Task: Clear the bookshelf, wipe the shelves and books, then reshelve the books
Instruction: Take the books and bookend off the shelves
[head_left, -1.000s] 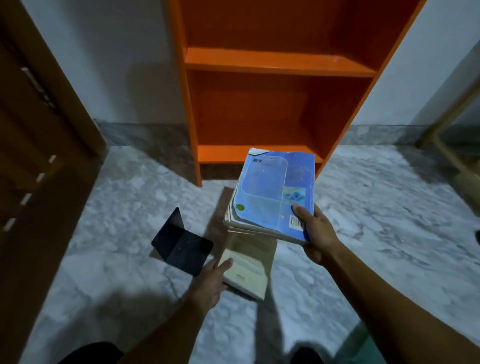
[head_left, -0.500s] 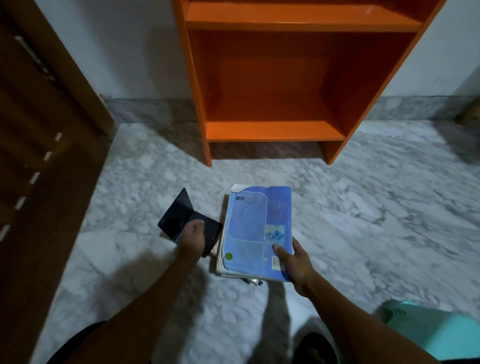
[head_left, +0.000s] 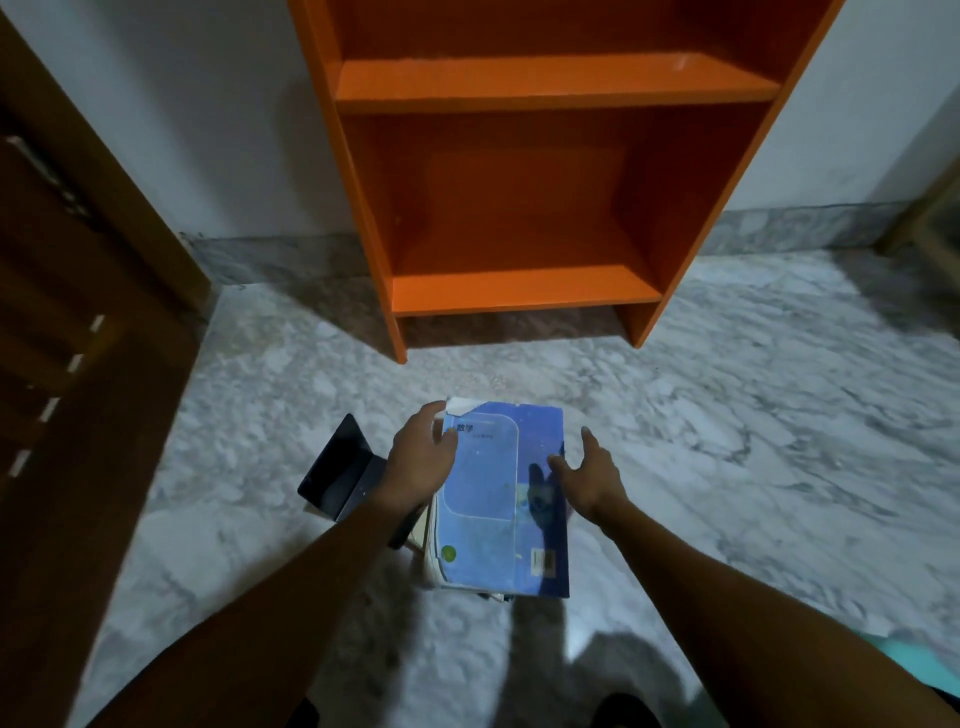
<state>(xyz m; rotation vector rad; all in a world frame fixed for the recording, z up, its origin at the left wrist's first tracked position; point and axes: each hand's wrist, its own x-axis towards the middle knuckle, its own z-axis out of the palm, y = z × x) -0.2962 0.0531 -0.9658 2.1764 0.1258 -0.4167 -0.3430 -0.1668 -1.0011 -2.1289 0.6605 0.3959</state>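
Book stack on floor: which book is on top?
The blue book, face-up with a white torn corner at its far left; the others show only as pale edges beneath it.

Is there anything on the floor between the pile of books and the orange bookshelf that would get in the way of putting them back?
Nothing visible does. The marble floor between the book stack and the orange bookshelf is bare, and the two shelves in view hold nothing. The black bookend lies left of the stack, off that path.

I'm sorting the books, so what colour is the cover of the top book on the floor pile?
Blue, with a paler blue rounded panel; the top book shows in the head view.
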